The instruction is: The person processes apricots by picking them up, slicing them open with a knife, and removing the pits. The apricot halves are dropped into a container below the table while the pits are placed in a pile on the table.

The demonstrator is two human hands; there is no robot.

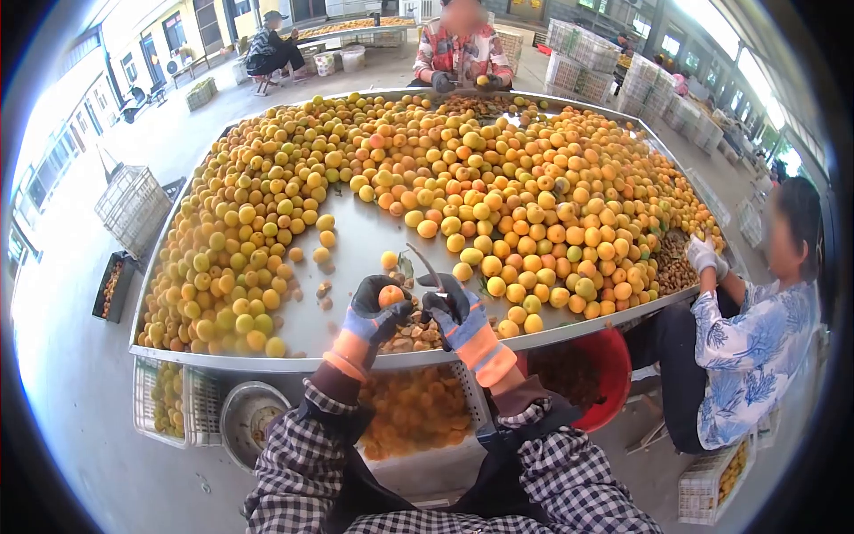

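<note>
My left hand, in a dark-palmed glove with a blue and orange cuff, is closed round an orange apricot. Close beside it on the right, my right hand, gloved alike, grips a thin, curved grey tool that points up and left; its exact kind I cannot tell. Both hands are over the near edge of a metal table heaped with apricots. Brown pits lie under and between the hands. Just beyond them are a single yellow apricot and a green leaf.
Below the table edge stand a crate of split apricots, a red tub, a metal basin and a white crate. One person sits at the right, another across the table. Stacked crates stand behind.
</note>
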